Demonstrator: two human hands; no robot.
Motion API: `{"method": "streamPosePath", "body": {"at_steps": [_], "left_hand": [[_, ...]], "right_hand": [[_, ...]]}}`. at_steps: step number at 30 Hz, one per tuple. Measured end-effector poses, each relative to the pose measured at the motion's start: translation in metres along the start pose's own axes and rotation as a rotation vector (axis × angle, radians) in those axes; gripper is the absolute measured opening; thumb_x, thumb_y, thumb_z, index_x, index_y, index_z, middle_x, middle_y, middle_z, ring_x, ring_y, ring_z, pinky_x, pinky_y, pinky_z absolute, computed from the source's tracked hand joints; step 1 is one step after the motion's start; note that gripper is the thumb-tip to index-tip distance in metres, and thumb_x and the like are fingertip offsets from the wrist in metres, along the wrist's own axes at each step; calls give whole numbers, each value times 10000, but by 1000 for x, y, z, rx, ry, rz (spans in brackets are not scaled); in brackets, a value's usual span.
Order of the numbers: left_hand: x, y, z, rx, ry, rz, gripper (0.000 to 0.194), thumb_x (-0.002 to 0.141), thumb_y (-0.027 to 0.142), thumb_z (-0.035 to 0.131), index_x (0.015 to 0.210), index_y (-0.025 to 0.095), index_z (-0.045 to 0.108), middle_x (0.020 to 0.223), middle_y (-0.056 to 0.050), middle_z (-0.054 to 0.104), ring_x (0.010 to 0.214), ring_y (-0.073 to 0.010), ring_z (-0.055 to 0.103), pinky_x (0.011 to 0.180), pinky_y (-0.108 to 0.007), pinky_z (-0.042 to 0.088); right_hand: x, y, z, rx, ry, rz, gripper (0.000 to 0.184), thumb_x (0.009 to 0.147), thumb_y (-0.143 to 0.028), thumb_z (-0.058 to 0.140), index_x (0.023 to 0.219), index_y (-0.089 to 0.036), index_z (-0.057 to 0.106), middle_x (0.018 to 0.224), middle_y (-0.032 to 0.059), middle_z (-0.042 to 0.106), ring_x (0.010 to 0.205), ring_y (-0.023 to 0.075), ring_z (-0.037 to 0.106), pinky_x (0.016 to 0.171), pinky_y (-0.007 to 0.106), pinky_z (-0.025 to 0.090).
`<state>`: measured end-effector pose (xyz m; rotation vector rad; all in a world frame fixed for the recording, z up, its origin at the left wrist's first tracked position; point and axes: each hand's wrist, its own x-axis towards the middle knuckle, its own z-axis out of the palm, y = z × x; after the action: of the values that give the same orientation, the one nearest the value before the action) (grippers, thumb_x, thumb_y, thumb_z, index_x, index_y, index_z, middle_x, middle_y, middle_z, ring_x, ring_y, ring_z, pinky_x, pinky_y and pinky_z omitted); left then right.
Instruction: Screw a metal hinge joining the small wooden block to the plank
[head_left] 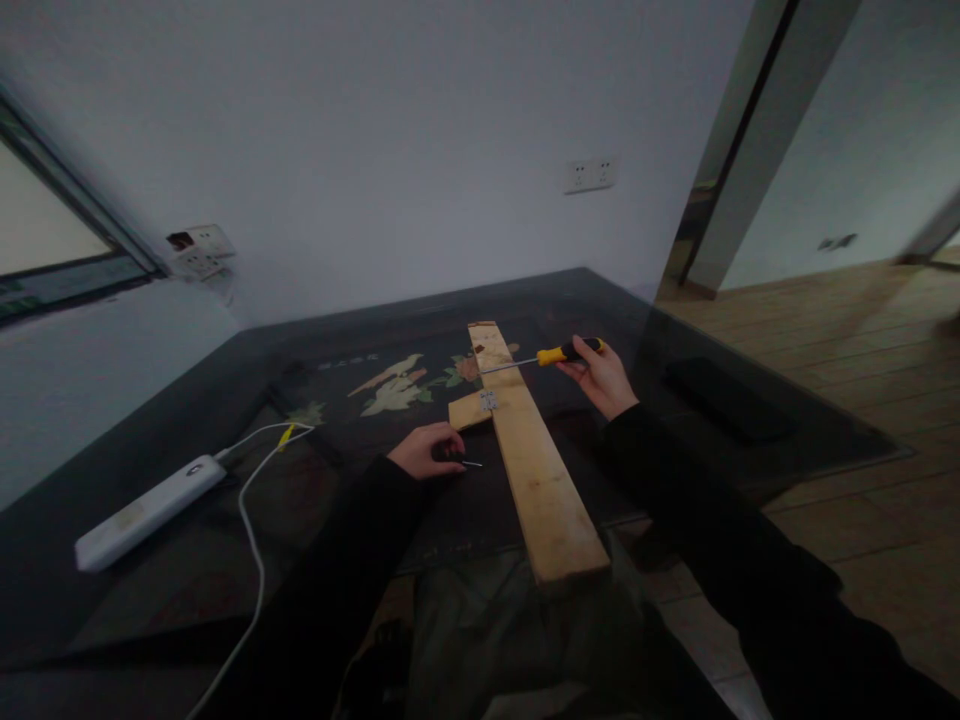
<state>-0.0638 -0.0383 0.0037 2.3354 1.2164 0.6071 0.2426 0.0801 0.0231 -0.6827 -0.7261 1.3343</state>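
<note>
My right hand (600, 378) is closed round the black end of a yellow-and-black screwdriver (553, 355). Its long metal shaft points left across a long wooden board (536, 465), near the board's far part. A small metal hinge (488, 401) joins the board's left edge to a short wooden piece (466, 412). Left of the board, my left hand (431, 452) is closed round a small dark-handled tool (448, 456) with a short metal shaft poking out to the right. Its fingers hide most of that handle, so the exact kind is unclear.
The dark table (360, 340) carries a flower-and-bird picture. A white power strip (150, 512) with a white cable (251, 540) lies at the left. On the right is a flat black object (727, 398). The board's near end overhangs the table's front edge, above my legs.
</note>
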Motion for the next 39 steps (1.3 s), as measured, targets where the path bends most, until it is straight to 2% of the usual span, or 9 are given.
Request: {"method": "streamPosePath", "body": {"at_steps": [4,8,17,23,29,39], "left_hand": [[3,1,6,-18,-40,-5,322,769,506,676,774,184,668,773,-45,659,717,-150,591,655,-252,465],[3,2,9,-37,-17,-24,307,784,488,663,757,182,663,760,-40,665,700,-149,587,665,-259,467],[8,3,13,-264,248,-203,327,751,483,691,762,160,642,758,-44,693,705,-170,634,691,-300,513],[18,9,21,-440,389,-242,391,743,531,698,849,162,622,839,-57,702,780,-187,667,765,-332,545],[24,14,34,-516,347,-217,403,750,498,707,940,157,605,908,-71,701,835,-187,671,834,-347,537],[21,8,32,-503,361,-196,318,755,422,716,913,156,638,879,-60,700,809,-174,667,791,-314,535]], "right_hand": [[-1,0,0,-12,-5,7,355,648,-284,820,769,-195,499,736,-37,652,670,130,696,622,266,627],[-1,2,-1,-22,-16,2,347,664,-291,814,773,-196,498,739,-35,650,673,134,697,623,274,627],[0,2,-1,0,-16,-13,352,646,-288,824,763,-195,506,721,-43,655,660,130,697,624,277,634],[1,3,-2,7,-20,-17,359,639,-287,830,769,-193,509,734,-34,665,667,139,702,609,276,634],[3,3,-4,4,-28,-25,381,631,-312,842,775,-198,509,744,-37,664,670,138,700,607,275,635],[5,4,-6,2,-26,-30,422,594,-338,862,765,-207,499,727,-52,654,654,132,696,607,271,637]]}}
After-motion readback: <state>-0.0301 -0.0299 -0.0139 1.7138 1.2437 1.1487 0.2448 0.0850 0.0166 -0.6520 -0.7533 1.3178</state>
